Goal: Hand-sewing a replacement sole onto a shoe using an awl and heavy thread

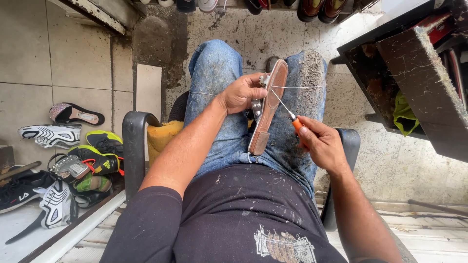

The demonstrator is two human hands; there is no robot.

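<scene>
A brown flat sandal (269, 104) stands on edge between my knees, sole facing right, its heel near my lap. My left hand (242, 92) grips the sandal's upper side near the strap. My right hand (322, 144) holds an orange-handled awl (291, 118) whose thin metal tip reaches the sole's edge. A fine thread (297, 87) stretches sideways from the sandal across both thighs of my blue jeans.
I sit in a chair with black armrests (134, 141) and a yellow cushion (163, 136). Several sneakers and sandals (73, 160) lie piled on the floor at left. A dark wooden bench (414, 73) stands at right. More shoes line the top edge.
</scene>
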